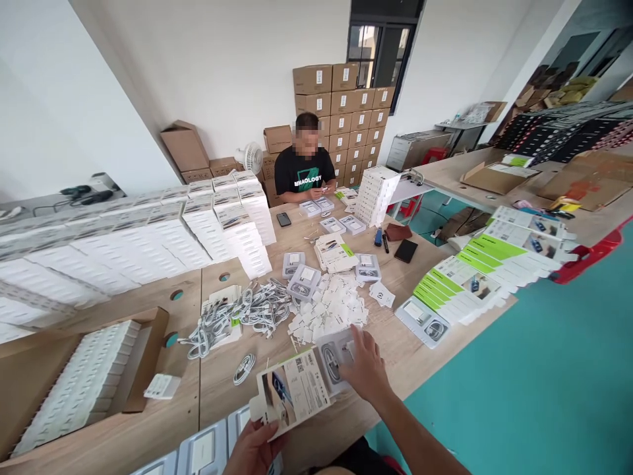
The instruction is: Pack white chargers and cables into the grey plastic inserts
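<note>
My left hand (257, 443) grips the lower left end of a printed white and green box (295, 390), whose flap stands out at that end. At the box's other end, my right hand (364, 366) holds a plastic tray (327, 346) containing a coiled white cable and a white charger. The tray lies against the box's right end; how far it sits inside I cannot tell. Just left of the box, a coiled cable (244, 369) rests on the table. Behind it are a heap of cables (254, 309) and a pile of small white cards (329, 307).
Across the table (395, 349) a co-worker (305, 171) sits with both hands at small items. Stacked white boxes (138, 241) line the left. A carton (153, 356) of white chargers stands nearer. Flattened boxes (457, 284) and a filled tray (423, 321) lie right.
</note>
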Demonstrator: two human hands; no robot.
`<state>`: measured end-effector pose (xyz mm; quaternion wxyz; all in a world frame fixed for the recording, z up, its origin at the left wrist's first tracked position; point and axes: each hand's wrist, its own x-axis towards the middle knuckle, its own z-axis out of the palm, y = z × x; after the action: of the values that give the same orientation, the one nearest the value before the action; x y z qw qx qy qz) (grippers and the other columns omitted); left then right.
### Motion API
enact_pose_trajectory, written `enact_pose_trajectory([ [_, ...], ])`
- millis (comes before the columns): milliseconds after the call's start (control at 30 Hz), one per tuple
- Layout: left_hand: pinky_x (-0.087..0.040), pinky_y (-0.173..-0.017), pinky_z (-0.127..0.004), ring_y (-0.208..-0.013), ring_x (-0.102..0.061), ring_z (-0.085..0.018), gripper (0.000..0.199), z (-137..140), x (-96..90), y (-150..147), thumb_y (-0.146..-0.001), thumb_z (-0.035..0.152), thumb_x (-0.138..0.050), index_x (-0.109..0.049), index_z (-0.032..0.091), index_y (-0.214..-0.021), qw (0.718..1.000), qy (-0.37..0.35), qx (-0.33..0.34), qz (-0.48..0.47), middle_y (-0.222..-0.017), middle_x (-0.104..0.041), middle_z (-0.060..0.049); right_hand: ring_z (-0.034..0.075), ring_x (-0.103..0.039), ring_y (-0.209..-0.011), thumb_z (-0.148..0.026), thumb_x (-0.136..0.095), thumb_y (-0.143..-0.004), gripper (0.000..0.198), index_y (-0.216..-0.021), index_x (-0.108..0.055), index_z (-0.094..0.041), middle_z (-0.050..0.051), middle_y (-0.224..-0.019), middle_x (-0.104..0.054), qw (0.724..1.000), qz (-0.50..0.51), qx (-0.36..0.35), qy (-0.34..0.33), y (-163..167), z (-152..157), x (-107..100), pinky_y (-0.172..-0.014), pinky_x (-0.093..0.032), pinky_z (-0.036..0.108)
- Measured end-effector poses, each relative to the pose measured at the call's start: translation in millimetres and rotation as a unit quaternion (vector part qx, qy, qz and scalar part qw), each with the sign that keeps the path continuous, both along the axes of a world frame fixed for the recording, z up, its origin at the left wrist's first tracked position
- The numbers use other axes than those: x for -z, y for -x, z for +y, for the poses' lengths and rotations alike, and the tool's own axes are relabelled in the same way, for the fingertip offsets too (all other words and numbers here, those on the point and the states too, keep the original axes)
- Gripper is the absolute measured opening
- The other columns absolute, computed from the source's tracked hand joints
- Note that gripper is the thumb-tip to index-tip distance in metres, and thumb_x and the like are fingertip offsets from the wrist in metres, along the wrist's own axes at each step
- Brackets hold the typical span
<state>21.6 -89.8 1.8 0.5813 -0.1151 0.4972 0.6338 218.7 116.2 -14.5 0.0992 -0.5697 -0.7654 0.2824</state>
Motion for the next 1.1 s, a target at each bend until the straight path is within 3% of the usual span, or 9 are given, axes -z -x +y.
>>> enact_pose_trajectory([
  [133, -0.059, -0.087, -0.041, -0.108, -0.066, -0.034, 0.076, -2, -2.0, 2, -0.067, 0.001, -0.078, -0.051, 0.018, -0.136, 1.0, -0.013, -0.002, -0.014, -0.109, -0.074, -0.013, 0.044, -0.028, -0.137, -0.029, -0.061, -0.069, 0.09, -0.148, -0.019, -0.033, 0.016, -0.152, -0.027, 0.999, -0.001, -0.021, -0.033, 14, -11, -8, -0.098, -0.037, 0.066],
  [233, -0.059, -0.088, -0.041, -0.109, -0.066, -0.035, 0.077, -3, -1.8, 4, -0.067, 0.0, -0.077, -0.051, 0.018, -0.137, 1.0, -0.017, -0.016, -0.018, -0.113, -0.072, -0.014, 0.04, -0.025, -0.141, -0.037, -0.06, -0.077, 0.085, -0.149, -0.016, -0.038, 0.01, -0.156, -0.026, 0.992, 0.079, -0.088, 0.032, 15, -16, -16, -0.106, -0.033, 0.064],
  [333, -0.059, -0.089, -0.042, -0.108, -0.067, -0.033, 0.076, -1, 1.0, 5, -0.069, 0.0, -0.075, -0.05, 0.021, -0.138, 0.998, -0.036, -0.06, -0.007, -0.116, -0.071, -0.012, 0.031, -0.027, -0.144, -0.048, -0.047, -0.09, 0.067, -0.149, -0.017, -0.041, 0.003, -0.155, -0.035, 0.95, 0.215, -0.191, 0.123, 20, -25, -26, -0.113, -0.031, 0.056],
  [467, -0.052, -0.1, -0.045, -0.113, -0.064, -0.03, 0.07, 7, 6.7, 0, -0.074, 0.0, -0.07, -0.055, 0.031, -0.134, 0.984, -0.108, -0.14, -0.017, -0.119, -0.071, -0.007, 0.031, -0.01, -0.149, -0.056, -0.054, -0.086, 0.08, -0.15, -0.009, -0.042, 0.0, -0.163, -0.011, 0.925, 0.334, -0.1, 0.153, 43, -42, -29, -0.118, -0.023, 0.057],
  [533, -0.046, -0.106, -0.045, -0.117, -0.062, -0.029, 0.067, 9, 5.9, -2, -0.074, 0.001, -0.07, -0.057, 0.032, -0.131, 0.98, -0.138, -0.14, -0.021, -0.118, -0.072, -0.005, 0.031, -0.024, -0.145, -0.058, -0.059, -0.083, 0.095, -0.149, 0.006, -0.041, 0.006, -0.162, -0.013, 0.878, 0.416, -0.042, 0.233, 56, -47, -30, -0.113, -0.034, 0.056],
  [633, -0.046, -0.104, -0.046, -0.117, -0.061, -0.032, 0.062, 7, -5.9, 5, -0.07, 0.013, -0.079, -0.06, 0.026, -0.128, 0.983, -0.169, -0.066, -0.012, -0.117, -0.071, -0.009, 0.027, -0.05, -0.128, -0.054, -0.058, -0.086, 0.095, -0.148, 0.013, -0.04, 0.01, -0.148, -0.044, 0.793, 0.521, -0.035, 0.313, 68, -42, -40, -0.105, -0.044, 0.052],
  [833, -0.052, -0.088, -0.041, -0.111, -0.063, -0.034, 0.067, 24, -69.9, 47, -0.071, 0.025, -0.08, -0.052, 0.024, -0.132, 0.97, -0.173, 0.034, 0.165, -0.123, -0.065, -0.016, 0.022, -0.061, -0.112, -0.041, -0.067, -0.084, 0.087, -0.149, -0.01, -0.035, 0.007, -0.125, -0.064, 0.744, 0.53, -0.18, 0.365, 61, -2, -89, -0.101, -0.046, 0.048],
  [967, -0.053, -0.075, -0.034, -0.095, -0.066, -0.029, 0.068, 50, -104.3, 41, -0.07, 0.019, -0.079, -0.051, 0.024, -0.132, 0.948, -0.168, 0.05, 0.264, -0.109, -0.069, -0.012, 0.022, -0.065, -0.097, -0.038, -0.071, -0.081, 0.064, -0.136, -0.038, -0.034, 0.005, -0.111, -0.07, 0.744, 0.519, -0.195, 0.374, 64, 3, -103, -0.088, -0.051, 0.042],
  [1100, -0.045, -0.061, -0.022, -0.071, -0.058, -0.016, 0.042, 61, -109.0, 28, -0.077, 0.028, -0.074, -0.062, 0.018, -0.115, 0.924, -0.15, 0.026, 0.352, -0.081, -0.066, -0.003, 0.02, -0.062, -0.089, -0.046, -0.066, -0.082, 0.039, -0.116, -0.062, -0.027, 0.003, -0.095, -0.07, 0.789, 0.495, -0.155, 0.328, 66, -7, -103, -0.079, -0.05, 0.034],
])
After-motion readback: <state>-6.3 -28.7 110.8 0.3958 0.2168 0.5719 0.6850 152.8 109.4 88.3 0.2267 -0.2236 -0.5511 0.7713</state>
